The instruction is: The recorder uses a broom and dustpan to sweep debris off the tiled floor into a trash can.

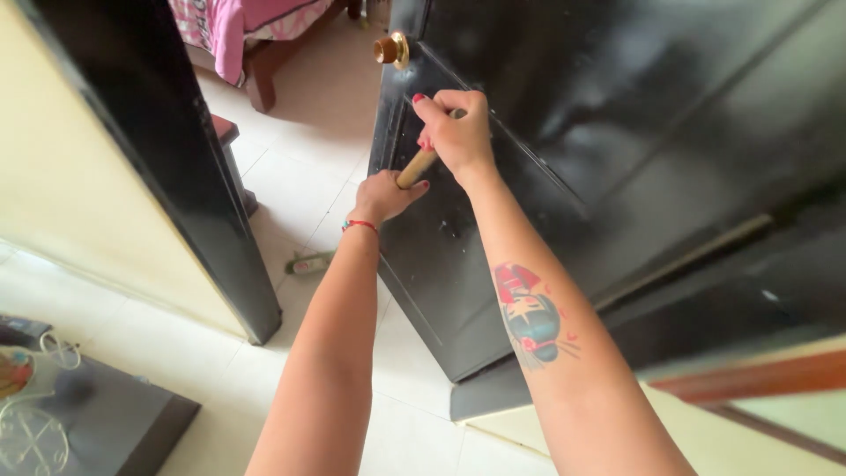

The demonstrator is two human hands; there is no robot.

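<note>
Both my hands grip a light wooden stick handle point(416, 167) in front of an open black door point(564, 115). My right hand point(456, 132) is closed around the upper part of the handle, close to the door's face. My left hand point(384, 196) holds the lower end, just below the right one. The rest of the stick is hidden behind my hands. A brass door knob point(390, 49) sticks out of the door's edge above my hands.
A black door frame point(167, 167) stands at the left, beside a cream wall. Through the doorway lies a white tiled floor, a bed with pink bedding point(238, 26) and a sandal point(308, 263). A dark low table point(106, 423) with a wire rack sits at bottom left.
</note>
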